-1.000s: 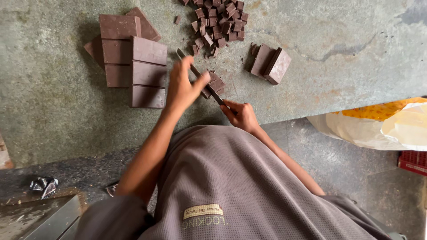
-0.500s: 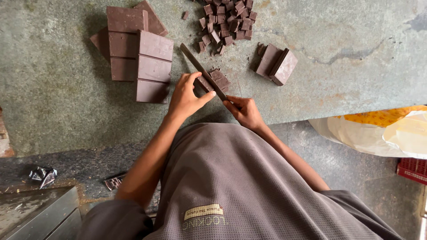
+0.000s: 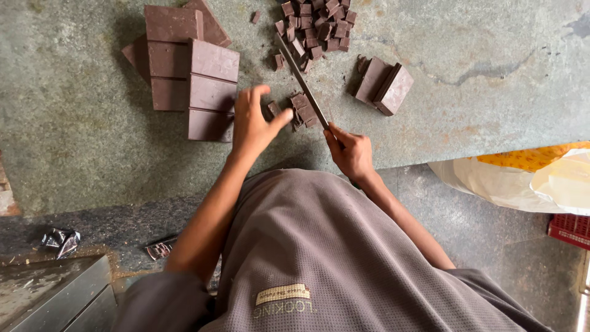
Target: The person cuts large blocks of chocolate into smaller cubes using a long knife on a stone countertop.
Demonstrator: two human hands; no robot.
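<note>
Grey-green stone worktop (image 3: 92, 154), mottled and scratched, seen from straight above, with darker floor below its edge. At upper left, on this worktop, lying flat: stack of large dark brown scored chocolate slabs (image 3: 193, 74). At the top middle, heap of small dark brown chocolate cubes (image 3: 316, 27); to the right of it, well apart, two thick brown chocolate blocks (image 3: 384, 86) leaning together. Near the front edge, small cluster of dark brown chocolate pieces (image 3: 302, 109), lying just beside the blade on its left. Right hand (image 3: 350, 154) clenched round the handle of a long narrow steel knife (image 3: 301, 80), with the blade pointing away toward the heap, its tip close to the cubes. Left hand (image 3: 252, 126) released, fingers spread, holding nothing, just beside the lowest slab, thumb stretched toward the cluster; cannot tell whether touching it. By the look of it, chopping of one portion into small pieces, partly done. For a next cut, probably needed: pieces gathered under the blade and fingertips kept well away from the edge. At far right, off the worktop, white and yellow plastic sack (image 3: 522, 178) and red plastic crate (image 3: 568, 229).
</note>
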